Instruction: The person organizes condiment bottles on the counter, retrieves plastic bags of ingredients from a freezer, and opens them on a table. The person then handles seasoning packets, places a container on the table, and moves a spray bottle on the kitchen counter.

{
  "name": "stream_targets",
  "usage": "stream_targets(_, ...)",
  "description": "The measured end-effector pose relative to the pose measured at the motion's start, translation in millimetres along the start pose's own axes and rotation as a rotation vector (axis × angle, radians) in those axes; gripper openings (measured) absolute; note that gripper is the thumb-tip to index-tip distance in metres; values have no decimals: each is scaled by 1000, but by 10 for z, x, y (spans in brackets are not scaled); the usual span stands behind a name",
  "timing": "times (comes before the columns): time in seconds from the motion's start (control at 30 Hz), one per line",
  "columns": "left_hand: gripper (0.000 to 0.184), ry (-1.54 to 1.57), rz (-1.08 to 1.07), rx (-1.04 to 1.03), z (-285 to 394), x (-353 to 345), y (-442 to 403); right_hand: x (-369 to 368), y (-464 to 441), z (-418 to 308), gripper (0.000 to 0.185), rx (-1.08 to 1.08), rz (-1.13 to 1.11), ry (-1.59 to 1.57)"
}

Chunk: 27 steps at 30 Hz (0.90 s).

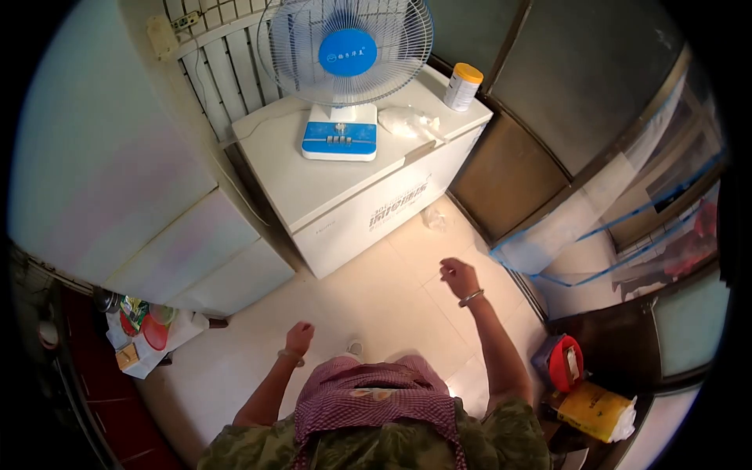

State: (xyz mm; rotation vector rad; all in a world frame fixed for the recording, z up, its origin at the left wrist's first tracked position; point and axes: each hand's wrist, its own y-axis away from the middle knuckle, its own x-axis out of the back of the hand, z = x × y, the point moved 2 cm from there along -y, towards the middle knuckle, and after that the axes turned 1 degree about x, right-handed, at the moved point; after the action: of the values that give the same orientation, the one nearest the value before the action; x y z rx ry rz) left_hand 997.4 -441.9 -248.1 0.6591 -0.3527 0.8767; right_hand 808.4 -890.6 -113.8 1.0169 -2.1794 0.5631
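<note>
My left hand (299,338) hangs low over the pale tiled floor (376,301), its fingers curled in and nothing showing in them. Further forward and to the right is my right hand (459,276), also loosely closed, with no object visible in it. Each wrist wears a bangle. Neither hand touches anything. Ahead of them stands a white chest freezer (313,204), the nearest large thing to both. On its lid sit a blue and white fan (339,133), a clear plastic bag (409,121) and a white tub with a yellow lid (463,86).
A tall fridge (117,157) rises on the left, beside a small stand (184,333) with bags and containers. On the right are a brown framed door (517,172), a plastic curtain (548,235), a red-rimmed bin (562,364) and a yellow bag (595,411).
</note>
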Motion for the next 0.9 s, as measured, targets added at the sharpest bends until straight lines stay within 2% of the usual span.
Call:
stream_targets(0.03, 23, -206, 80, -313, 292, -110, -259, 98, -302, 31, 21, 46, 42, 41)
stream_targets(0.07, 21, -203, 92, -358, 792, -173, -380, 196, -567, 124, 21, 93, 83, 81)
stream_targets(0.1, 19, -106, 91, -474, 1174, -271, -507, 246, -839, 206, 21, 131, 100, -57)
stream_targets(0.13, 18, -52, 41, -500, 1544, -374, -614, 294, -1108, 293, 21, 171, 112, -193)
stream_targets(0.2, 20, 38, -32, -488, 2251, -525, -770, 395, -1673, 274, 21, 157, 104, 60)
stream_targets(0.27, 23, 9, -89, -441, 2860, -642, -978, 512, -2330, 537, 21, 121, 98, -12)
stream_targets(0.33, 30, -38, -5, -476, 3258, -784, -1358, 789, -3043, 690, 23, 2, 96, -125)
stream_targets(0.37, 34, -63, 34, -492, 3484, -873, -1577, 963, -3439, 775, 25, 45, 179, -48)
stream_targets(0.4, 39, -94, 115, -529, 3782, -915, -1776, 1075, -3888, 1044, 33, 19, 208, -162)
stream_targets(0.47, 49, -169, 266, -584, 4387, -975, -2179, 1291, -4790, 1475, 56, -5, 296, -155)
stream_targets(0.53, 62, -122, 302, -586, 4970, -1134, -2689, 1445, -5639, 1760, 84, -49, 412, -194)
stream_targets(0.57, 73, -191, 346, -599, 5233, -1236, -2950, 1490, -6068, 1989, 104, -76, 420, -183)
stream_targets(0.6, 80, -204, 328, -597, 5538, -1260, -3153, 1534, -6376, 2065, 119, -13, 465, -233)
stream_targets(0.67, 86, -372, 390, -667, 5922, -1400, -3665, 1539, -6928, 2350, 132, -40, 494, -109)
stream_targets(0.73, 70, -649, 557, -747, 5997, -1589, -4208, 1475, -7263, 2460, 140, -21, 535, -128)
stream_targets(0.8, 54, -663, 534, -739, 5961, -1692, -4610, 1361, -7464, 2494, 142, 15, 584, -215)
stream_targets(0.83, 47, -670, 524, -738, 5949, -1710, -4736, 1335, -7603, 2586, 139, 128, 566, -277)
stream_targets(0.87, 40, -646, 427, -709, 5908, -1731, -4843, 1307, -7711, 2632, 136, 241, 548, -343)
stream_targets(0.9, 34, -618, 329, -679, 5901, -1715, -4893, 1319, -7673, 2493, 123, 311, 532, -327)
